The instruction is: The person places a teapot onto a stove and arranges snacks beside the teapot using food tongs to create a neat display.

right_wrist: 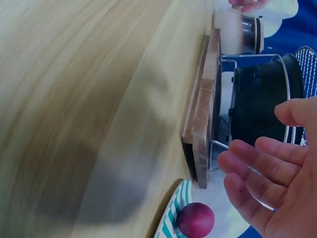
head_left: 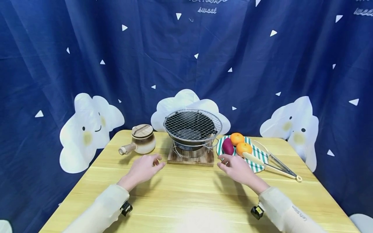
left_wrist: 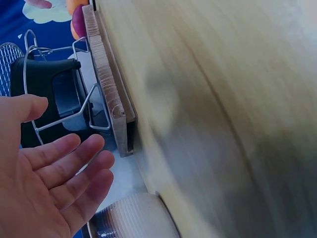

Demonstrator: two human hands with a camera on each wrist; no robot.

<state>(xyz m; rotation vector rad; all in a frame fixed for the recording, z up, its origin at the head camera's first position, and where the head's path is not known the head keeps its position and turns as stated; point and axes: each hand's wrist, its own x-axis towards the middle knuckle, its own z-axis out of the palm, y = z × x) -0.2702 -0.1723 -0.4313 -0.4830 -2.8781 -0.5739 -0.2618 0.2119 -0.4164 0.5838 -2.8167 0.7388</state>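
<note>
Both hands hover above the table and hold nothing. My left hand [head_left: 143, 169], fingers loosely bent, is in front of the lidded clay pot [head_left: 144, 144] and left of the grill stove. My right hand [head_left: 237, 168] is near the striped plate [head_left: 257, 152], its fingers relaxed. Between the hands, farther back, stands a round black grill stove [head_left: 189, 142] with a wire mesh [head_left: 192, 124] on top, set on a square wooden base [head_left: 190, 158]. A purple oval fruit or vegetable [right_wrist: 195, 220] and two oranges [head_left: 244, 149] lie on the plate.
Tongs [head_left: 281, 170] with cream tips rest across the plate's right side and onto the table. The pot's handle [head_left: 127, 149] points left toward the viewer. A dark blue curtain [head_left: 186, 58] with clouds hangs behind the wooden table [head_left: 186, 194].
</note>
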